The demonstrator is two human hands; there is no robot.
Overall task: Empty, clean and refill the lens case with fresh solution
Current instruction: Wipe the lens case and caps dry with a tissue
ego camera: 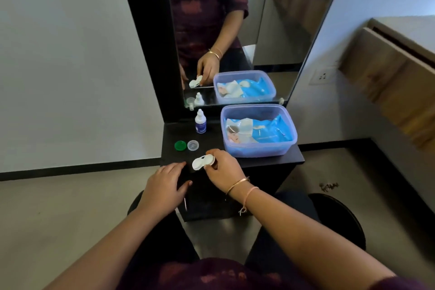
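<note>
The white lens case [202,162] is tilted just above the front of the black shelf [292,156], pinched at its right well by my right hand [222,169]. My left hand [164,186] rests flat on the shelf's front left corner, fingers straight, holding nothing. A green cap [180,145] and a clear cap [193,145] lie side by side on the shelf behind the case. The small white solution bottle [200,122] with a blue label stands upright farther back, near the mirror.
A blue-tinted plastic tub [259,148] holding a blue wipes packet fills the shelf's right half. A tall mirror [235,30] stands behind the shelf. A dark round stool [339,221] sits on the floor at the right.
</note>
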